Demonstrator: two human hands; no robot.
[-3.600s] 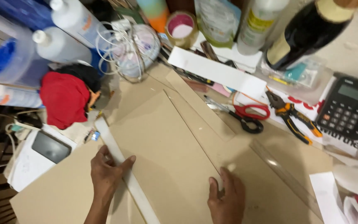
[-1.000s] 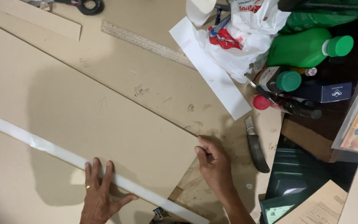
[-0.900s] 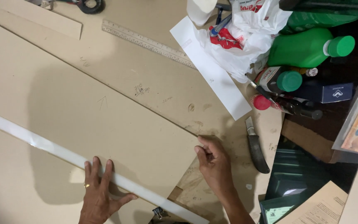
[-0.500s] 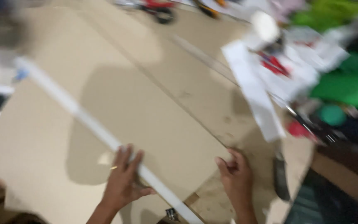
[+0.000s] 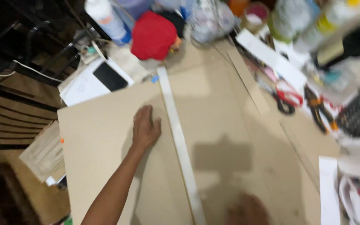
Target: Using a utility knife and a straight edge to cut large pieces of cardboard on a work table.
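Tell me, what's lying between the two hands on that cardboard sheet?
In the head view, a long white strip runs between the left hand, flat on the cardboard, and the blurred right hand at the bottom edge. Otherwise only bare cardboard.

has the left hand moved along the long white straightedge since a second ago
Yes. The left hand now lies flat on the brown cardboard sheet beside the long white straightedge, off it.

A cluttered worktable [image 5: 296, 137] fills the scene. At the far left stands a dark metal frame [image 5: 17, 71], with brown floor [image 5: 5, 200] near left.
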